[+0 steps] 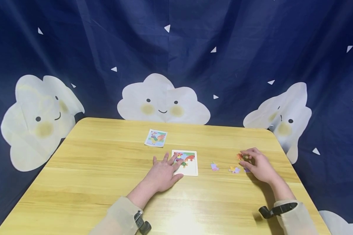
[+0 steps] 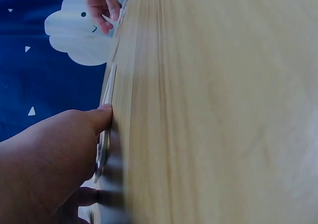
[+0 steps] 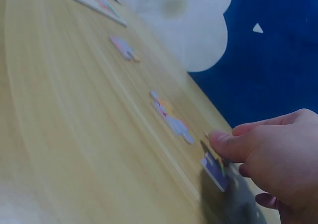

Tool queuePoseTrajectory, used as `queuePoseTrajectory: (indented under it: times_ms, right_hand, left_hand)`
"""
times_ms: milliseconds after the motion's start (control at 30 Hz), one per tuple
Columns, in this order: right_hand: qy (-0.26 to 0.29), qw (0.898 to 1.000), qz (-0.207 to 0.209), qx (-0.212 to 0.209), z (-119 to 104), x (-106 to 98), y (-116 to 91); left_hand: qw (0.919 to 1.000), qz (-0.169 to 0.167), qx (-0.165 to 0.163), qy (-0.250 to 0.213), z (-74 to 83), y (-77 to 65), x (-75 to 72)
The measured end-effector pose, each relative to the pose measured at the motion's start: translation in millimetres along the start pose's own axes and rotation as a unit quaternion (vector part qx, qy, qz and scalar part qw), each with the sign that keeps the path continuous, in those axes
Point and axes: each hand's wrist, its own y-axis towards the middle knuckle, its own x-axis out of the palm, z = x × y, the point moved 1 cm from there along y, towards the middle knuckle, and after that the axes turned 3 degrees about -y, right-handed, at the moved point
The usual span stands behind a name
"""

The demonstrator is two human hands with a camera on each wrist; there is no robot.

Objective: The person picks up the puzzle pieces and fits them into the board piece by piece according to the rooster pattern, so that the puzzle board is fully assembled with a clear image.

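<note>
My left hand [image 1: 163, 174] rests spread and palm down, its fingers reaching over the left part of a white-rimmed puzzle board [image 1: 191, 171]. Red, green and blue pieces fill the upper part of the board; its lower part shows white. On the right, my right hand [image 1: 260, 166] pinches an orange-red puzzle piece [image 1: 239, 156] between thumb and forefinger, low over the table. A purple piece [image 3: 214, 173] lies under that hand, partly hidden in the head view. Left of it are yellow and lilac pieces [image 1: 234, 169], and nearer the board a lilac piece [image 1: 214, 166].
A printed picture card [image 1: 156, 138] lies behind the board, to its left. The wooden table [image 1: 91, 156] has rounded back corners and meets a dark blue curtain [image 1: 194, 42] with smiling clouds. Both wrists wear black straps with cameras.
</note>
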Motion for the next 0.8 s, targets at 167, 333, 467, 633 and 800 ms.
queuePoseTrajectory:
  times_ms: [167,333,467,633,800]
  right_hand:
    - [-0.005,1.000,0.013,-0.016,7,1,4]
    - [-0.010,1.000,-0.007,-0.023,9,-1,9]
    - [-0.011,0.999,-0.030,0.003,9,-2,12]
    - [0.002,0.997,-0.062,0.052,8,-3,17]
    - [0.010,0.993,-0.082,0.082,6,-4,20]
  left_hand:
    - [1.0000,-0.002,-0.003,-0.001,0.6,-0.1,0.3]
    - [1.0000,-0.004,-0.007,-0.003,1.1,-0.3,0.0]
    - [1.0000,-0.003,-0.006,-0.007,1.3,-0.8,-0.7]
    - [0.9999,-0.002,-0.006,-0.011,1.3,-1.0,-1.2]
    - [0.9998,-0.006,-0.009,-0.014,1.2,-1.2,-0.6]
